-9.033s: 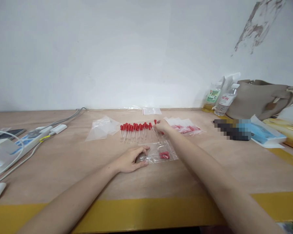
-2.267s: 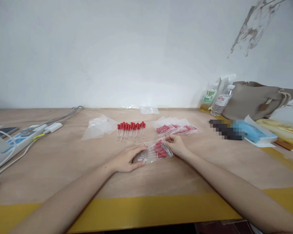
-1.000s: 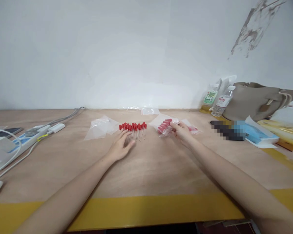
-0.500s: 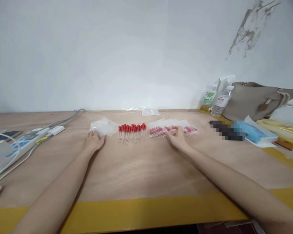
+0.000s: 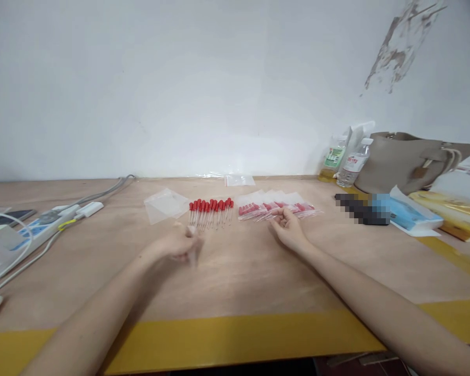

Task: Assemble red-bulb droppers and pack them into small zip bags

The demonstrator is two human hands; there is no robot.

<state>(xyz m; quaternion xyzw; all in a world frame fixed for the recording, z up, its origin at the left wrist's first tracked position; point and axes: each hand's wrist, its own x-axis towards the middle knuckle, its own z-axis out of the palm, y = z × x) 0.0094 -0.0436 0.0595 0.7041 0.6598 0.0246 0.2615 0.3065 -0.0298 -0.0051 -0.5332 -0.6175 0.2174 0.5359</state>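
Slightly smeared by motion, my left hand [image 5: 176, 244] pinches a clear plastic bag [image 5: 194, 254] above the table, just in front of a row of red-bulbed droppers [image 5: 209, 207]. The droppers lie side by side with their thin clear tips toward me. Behind my left hand lie flat clear bags [image 5: 165, 204]. My right hand [image 5: 290, 230] is at the near edge of overlapping bags with red-bulbed droppers inside [image 5: 258, 206]. Its fingers are loosely bent, with nothing visible held; whether they touch the bags is unclear.
At left are a power strip [image 5: 47, 230] and white cables. A small bag [image 5: 239, 180] lies by the wall. Bottles [image 5: 352, 166], a grey handbag [image 5: 395, 162], a blue packet [image 5: 413, 211] and a yellow packet [image 5: 450, 209] are at right. Yellow tape [image 5: 219, 342] runs along the front edge.
My left hand has moved right and toward me from the flat bags, carrying one clear bag. My right hand has drawn slightly back at the filled bags, its fingers a little more curled.
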